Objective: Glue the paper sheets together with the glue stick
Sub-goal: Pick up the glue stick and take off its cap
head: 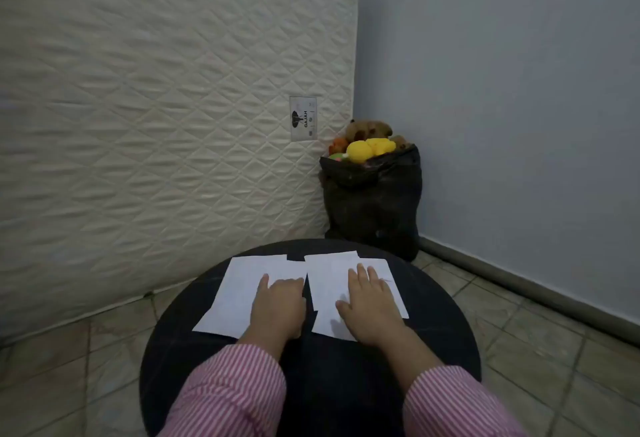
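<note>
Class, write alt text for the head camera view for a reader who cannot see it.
A person's left hand and right hand press flat on white paper sheets lying side by side on a round black table. Behind stand a quilted mattress and a black bag of plush toys.

Both forearms reach forward side by side, in pink-and-white striped sleeves pushed back from the wrists. The left hand [277,305] lies palm down with its fingers curled under and the thumb stretched forward. The right hand [369,301] lies flat, palm down, fingers spread and pointing toward the table's far edge.
</note>
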